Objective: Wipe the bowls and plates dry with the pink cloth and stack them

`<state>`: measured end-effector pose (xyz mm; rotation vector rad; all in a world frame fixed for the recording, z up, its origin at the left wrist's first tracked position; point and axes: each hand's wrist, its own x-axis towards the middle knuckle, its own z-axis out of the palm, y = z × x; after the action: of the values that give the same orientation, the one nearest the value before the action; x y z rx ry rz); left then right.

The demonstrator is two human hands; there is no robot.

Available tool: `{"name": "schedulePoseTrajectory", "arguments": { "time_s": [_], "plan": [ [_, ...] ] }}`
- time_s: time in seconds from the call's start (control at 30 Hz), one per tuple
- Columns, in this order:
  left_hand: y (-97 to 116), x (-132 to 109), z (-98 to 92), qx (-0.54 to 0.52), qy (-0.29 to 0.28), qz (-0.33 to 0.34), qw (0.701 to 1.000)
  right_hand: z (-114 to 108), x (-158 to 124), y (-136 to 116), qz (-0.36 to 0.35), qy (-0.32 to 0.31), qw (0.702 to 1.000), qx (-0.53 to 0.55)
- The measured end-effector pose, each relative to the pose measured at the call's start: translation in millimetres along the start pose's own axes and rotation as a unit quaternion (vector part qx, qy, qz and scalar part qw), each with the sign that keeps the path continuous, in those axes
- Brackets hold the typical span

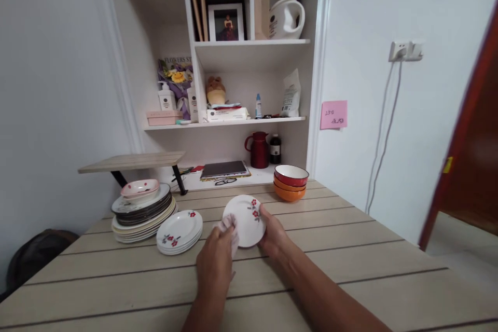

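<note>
A small white plate [244, 223] with red flowers is held tilted above the wooden table [330, 238]. My right hand [273, 232] grips its right edge, thumb on the face and fingers behind. My left hand [217, 254] is closed on a pale crumpled cloth [230, 225], which lies against the plate's left side. Just left of my hands is a stack of similar flowered plates [181, 228]. Farther left, a taller stack of plates [146, 212] carries a pink-dotted bowl [140, 191] on top.
Stacked red and orange bowls [290, 184] stand at the table's back right. A small raised wooden shelf [132, 162] overhangs the back left. Behind the table, a white shelf unit [249, 45] holds a dark red jug [259, 150], a bottle and a laptop.
</note>
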<state>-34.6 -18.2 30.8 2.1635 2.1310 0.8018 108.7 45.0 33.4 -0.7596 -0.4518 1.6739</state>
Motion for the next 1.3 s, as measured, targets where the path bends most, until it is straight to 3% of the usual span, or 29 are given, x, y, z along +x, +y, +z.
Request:
{"name": "schedulePoseTrajectory", "arguments": {
  "time_s": [0.17, 0.33, 0.5, 0.63, 0.73, 0.87, 0.97, 1.17, 1.23, 1.3],
  "plan": [
    [-10, 3, -0.7, 0.048, 0.058, 0.008, 0.997, 4, -14, 29, 0.023, -0.066, 0.994, -0.083],
    [-1, 2, 0.3, -0.021, 0.082, 0.102, 0.991, 8, -22, 38, 0.014, -0.120, 0.989, -0.089],
    [4, -1, 5.9, -0.051, 0.009, 0.139, 0.989, 8, -12, 22, 0.013, -0.046, 0.998, -0.036],
    [3, -1, 11.1, -0.038, -0.021, 0.105, 0.994, 3, -3, 4, 0.008, 0.003, 1.000, -0.028],
    [-2, 2, 7.4, -0.020, 0.007, 0.035, 0.999, 2, -4, 5, 0.015, -0.006, 0.999, -0.038],
    [-8, 5, -2.4, 0.000, 0.042, -0.020, 0.999, 5, -12, 24, 0.033, -0.077, 0.993, -0.080],
    [-7, 6, -2.8, -0.015, 0.034, 0.013, 0.999, 7, -15, 32, 0.025, -0.091, 0.992, -0.080],
    [11, -2, 6.3, -0.074, -0.053, 0.181, 0.979, 4, -5, 13, 0.014, -0.040, 0.999, -0.025],
    [13, -4, 6.8, -0.071, -0.063, 0.167, 0.981, 3, -1, 3, 0.007, -0.039, 0.999, -0.015],
    [11, -3, 6.0, -0.055, -0.053, 0.111, 0.991, 2, 0, -3, 0.003, -0.038, 0.999, -0.013]
  ]
}}
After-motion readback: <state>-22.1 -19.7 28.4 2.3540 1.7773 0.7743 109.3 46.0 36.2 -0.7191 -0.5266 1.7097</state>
